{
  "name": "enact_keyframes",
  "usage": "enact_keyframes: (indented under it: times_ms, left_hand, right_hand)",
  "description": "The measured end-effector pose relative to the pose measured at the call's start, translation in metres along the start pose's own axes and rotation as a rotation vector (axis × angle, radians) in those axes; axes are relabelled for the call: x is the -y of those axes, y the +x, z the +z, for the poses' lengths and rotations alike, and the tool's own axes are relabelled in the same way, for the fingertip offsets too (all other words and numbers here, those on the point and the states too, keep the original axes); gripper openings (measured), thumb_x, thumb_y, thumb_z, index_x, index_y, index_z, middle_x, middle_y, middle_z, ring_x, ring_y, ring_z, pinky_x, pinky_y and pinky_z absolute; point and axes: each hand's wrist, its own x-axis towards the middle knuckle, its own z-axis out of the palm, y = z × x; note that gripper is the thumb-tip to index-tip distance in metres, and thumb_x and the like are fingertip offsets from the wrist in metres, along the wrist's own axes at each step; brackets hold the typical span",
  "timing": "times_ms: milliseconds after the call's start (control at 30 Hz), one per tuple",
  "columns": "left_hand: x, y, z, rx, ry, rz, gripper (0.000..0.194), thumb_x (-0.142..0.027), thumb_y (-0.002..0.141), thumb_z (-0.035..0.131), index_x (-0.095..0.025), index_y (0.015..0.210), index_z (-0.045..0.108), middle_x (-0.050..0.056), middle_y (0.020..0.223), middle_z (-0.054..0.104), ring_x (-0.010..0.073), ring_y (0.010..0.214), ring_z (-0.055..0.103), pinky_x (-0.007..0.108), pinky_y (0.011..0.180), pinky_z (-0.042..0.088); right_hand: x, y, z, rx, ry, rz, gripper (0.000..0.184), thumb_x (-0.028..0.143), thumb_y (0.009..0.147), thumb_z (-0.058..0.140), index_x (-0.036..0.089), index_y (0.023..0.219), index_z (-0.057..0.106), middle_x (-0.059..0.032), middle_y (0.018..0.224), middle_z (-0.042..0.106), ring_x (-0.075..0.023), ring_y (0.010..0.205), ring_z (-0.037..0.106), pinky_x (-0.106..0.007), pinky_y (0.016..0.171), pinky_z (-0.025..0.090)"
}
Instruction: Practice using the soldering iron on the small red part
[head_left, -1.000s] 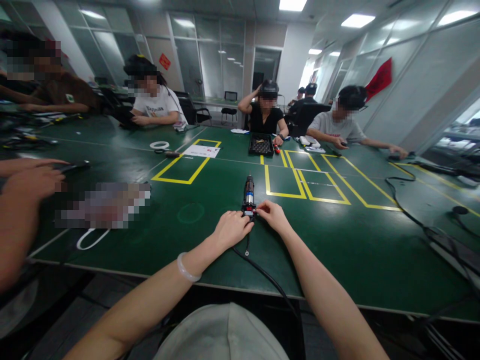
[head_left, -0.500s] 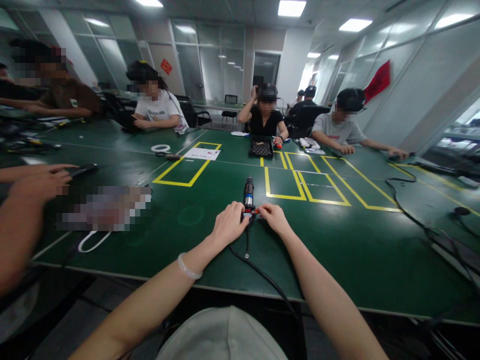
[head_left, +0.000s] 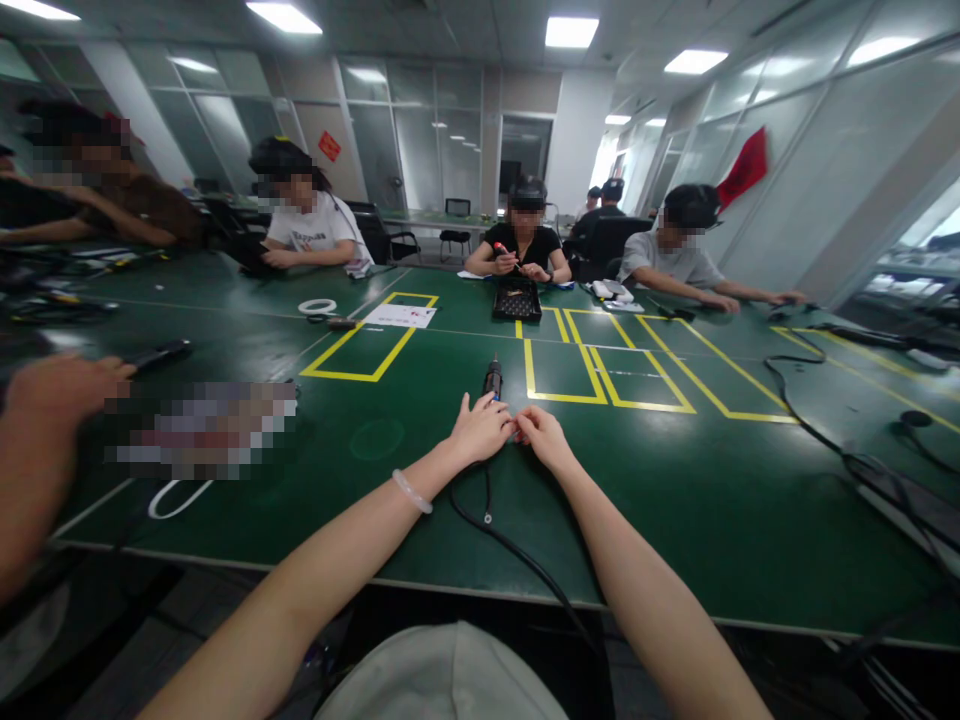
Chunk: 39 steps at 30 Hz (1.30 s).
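An electric screwdriver (head_left: 493, 380) with a black body lies on the green table, its thin tip pointing away from me. My left hand (head_left: 484, 430) is laid across its rear part and grips it, hiding most of the body. Pinched beside it, my right hand (head_left: 541, 434) touches my left fingertips. A small red piece (head_left: 519, 437) shows at the right fingertips; its exact kind is too small to make out. From under my left hand a black cable (head_left: 517, 545) runs to the table edge, and a short lead ends in a ring (head_left: 487, 518).
Yellow tape outlines (head_left: 566, 398) mark the table. A white paper sheet (head_left: 400, 316) and a tape roll (head_left: 317, 307) lie at left. Across sits a black tray (head_left: 517, 300) before a co-worker. Another person's hand (head_left: 67, 390) is at left; black cables (head_left: 817, 425) lie at right.
My left hand has slid right across the screwdriver, covering its rear part and meeting my right fingers. The co-worker opposite has lowered one hand and now holds a red-ended tool in front of the chest.
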Motion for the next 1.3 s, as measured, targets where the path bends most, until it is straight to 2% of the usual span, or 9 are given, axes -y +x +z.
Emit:
enact_keyframes:
  times_ms: [100, 233, 367, 567, 833, 1033, 1200, 1300]
  left_hand:
    - [-0.003, -0.005, -0.004, 0.021, 0.012, -0.060, 0.042, -0.042, 0.096, 0.028, -0.027, 0.110, 0.064, 0.004, 0.142, 0.048, 0.0329, 0.132, 0.038, 0.074, 0.104, 0.014]
    - [0.002, -0.014, -0.009, 0.009, 0.024, -0.067, 0.036, -0.039, 0.095, 0.033, -0.025, 0.105, 0.064, 0.005, 0.139, 0.050, 0.0304, 0.123, 0.047, 0.072, 0.104, 0.018]
    - [0.022, -0.031, -0.015, 0.015, 0.036, -0.095, 0.033, -0.038, 0.094, 0.036, -0.028, 0.111, 0.062, 0.004, 0.138, 0.051, 0.0297, 0.125, 0.045, 0.068, 0.105, 0.020]
    - [0.069, -0.061, -0.026, 0.085, 0.100, -0.181, 0.041, -0.041, 0.094, 0.032, -0.034, 0.126, 0.057, 0.002, 0.146, 0.044, 0.0310, 0.130, 0.039, 0.064, 0.108, 0.017]
    - [0.150, -0.096, -0.043, 0.192, 0.169, -0.264, 0.049, -0.043, 0.094, 0.028, -0.033, 0.137, 0.048, -0.002, 0.153, 0.033, 0.0321, 0.136, 0.033, 0.057, 0.112, 0.011]
    - [0.207, -0.111, -0.049, 0.245, 0.237, -0.290, 0.051, -0.041, 0.094, 0.026, -0.032, 0.142, 0.042, 0.000, 0.156, 0.027, 0.0323, 0.136, 0.034, 0.057, 0.111, 0.008]
    - [0.237, -0.119, -0.051, 0.263, 0.218, -0.309, 0.050, -0.040, 0.093, 0.030, -0.031, 0.141, 0.044, 0.002, 0.155, 0.028, 0.0317, 0.138, 0.032, 0.054, 0.112, 0.010]
    - [0.241, -0.124, -0.052, 0.180, 0.231, -0.298, 0.052, -0.041, 0.092, 0.032, -0.029, 0.141, 0.043, 0.004, 0.155, 0.030, 0.0312, 0.139, 0.031, 0.055, 0.112, 0.012]
  right_hand:
    - [0.003, -0.002, 0.001, 0.004, 0.011, -0.014, 0.018, 0.034, 0.086, 0.048, 0.019, 0.083, 0.057, -0.0003, 0.070, 0.067, -0.0133, 0.059, 0.063, -0.024, 0.057, 0.049]
    - [0.008, -0.005, 0.001, 0.035, 0.048, -0.012, 0.017, 0.035, 0.086, 0.050, 0.019, 0.086, 0.057, -0.0023, 0.075, 0.070, -0.0138, 0.063, 0.064, -0.024, 0.057, 0.048]
    - [0.010, -0.005, 0.000, 0.036, 0.069, -0.015, 0.018, 0.034, 0.085, 0.051, 0.018, 0.085, 0.057, -0.0040, 0.077, 0.072, -0.0139, 0.062, 0.064, -0.024, 0.057, 0.048]
    - [0.010, -0.006, 0.001, 0.072, 0.028, -0.031, 0.018, 0.033, 0.085, 0.050, 0.017, 0.083, 0.060, -0.0043, 0.079, 0.072, -0.0140, 0.065, 0.064, -0.024, 0.058, 0.048]
    - [0.013, -0.008, 0.001, 0.087, 0.025, -0.039, 0.018, 0.033, 0.086, 0.051, 0.018, 0.083, 0.061, -0.0041, 0.080, 0.072, -0.0141, 0.065, 0.064, -0.024, 0.060, 0.048]
    - [0.015, -0.009, 0.002, 0.100, 0.005, -0.041, 0.018, 0.031, 0.086, 0.050, 0.017, 0.083, 0.061, -0.0035, 0.079, 0.071, -0.0137, 0.066, 0.065, -0.025, 0.062, 0.049]
    - [0.015, -0.009, 0.001, 0.103, -0.007, -0.056, 0.018, 0.030, 0.086, 0.051, 0.017, 0.083, 0.062, -0.0033, 0.079, 0.071, -0.0136, 0.066, 0.065, -0.025, 0.065, 0.049]
    - [0.014, -0.009, 0.001, 0.104, -0.016, -0.067, 0.018, 0.030, 0.087, 0.051, 0.017, 0.082, 0.062, -0.0036, 0.079, 0.071, -0.0136, 0.066, 0.065, -0.025, 0.066, 0.049]
